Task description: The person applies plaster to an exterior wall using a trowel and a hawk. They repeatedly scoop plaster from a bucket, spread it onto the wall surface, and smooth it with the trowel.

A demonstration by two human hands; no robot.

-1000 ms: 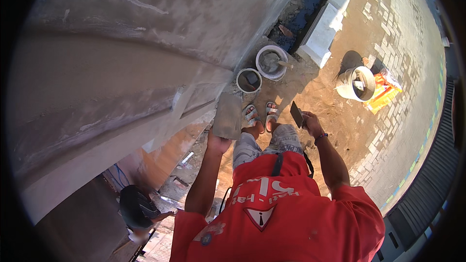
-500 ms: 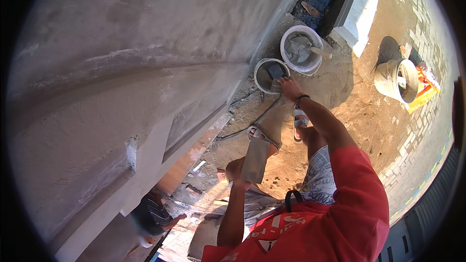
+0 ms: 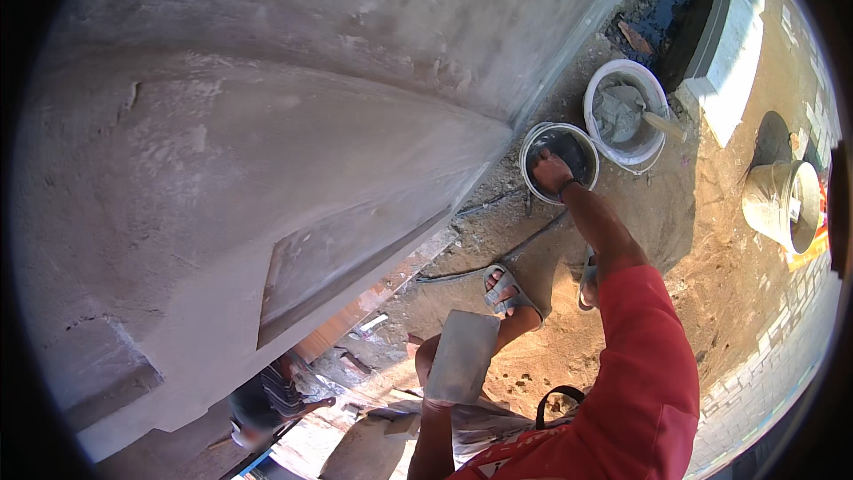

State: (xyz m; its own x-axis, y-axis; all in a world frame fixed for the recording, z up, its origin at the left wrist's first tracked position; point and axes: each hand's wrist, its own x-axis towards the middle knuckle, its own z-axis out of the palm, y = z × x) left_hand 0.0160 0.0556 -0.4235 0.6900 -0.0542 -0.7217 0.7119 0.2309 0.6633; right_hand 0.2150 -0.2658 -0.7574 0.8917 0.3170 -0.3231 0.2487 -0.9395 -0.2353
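Observation:
My left hand (image 3: 436, 405) grips a flat grey rectangular plastering trowel (image 3: 464, 357) from below, over my legs. The plate covers most of its fingers. To the right, my right hand (image 3: 552, 171) is down inside a small bucket (image 3: 528, 183) by the foot of the wall, its fingers closed. What they hold cannot be made out. A dark flat piece (image 3: 570, 153) lies in the bucket beside the hand. Just beyond stands a larger white bucket (image 3: 593, 114) of grey mortar (image 3: 619, 116), with a wooden-handled tool (image 3: 664, 126) leaning over its rim.
A grey plastered wall (image 3: 355, 151) fills the left side. At the right stands a third bucket (image 3: 771, 204) on sandy ground. Pale blocks (image 3: 730, 62) edge a dark wet trench (image 3: 671, 9) at the far right. Another person (image 3: 271, 396) is low at the lower left. A cable (image 3: 462, 276) crosses the ground.
My right hand has gone from the small bucket's rim down into it. The view has shifted, so the buckets appear farther right. My left hand still holds the trowel.

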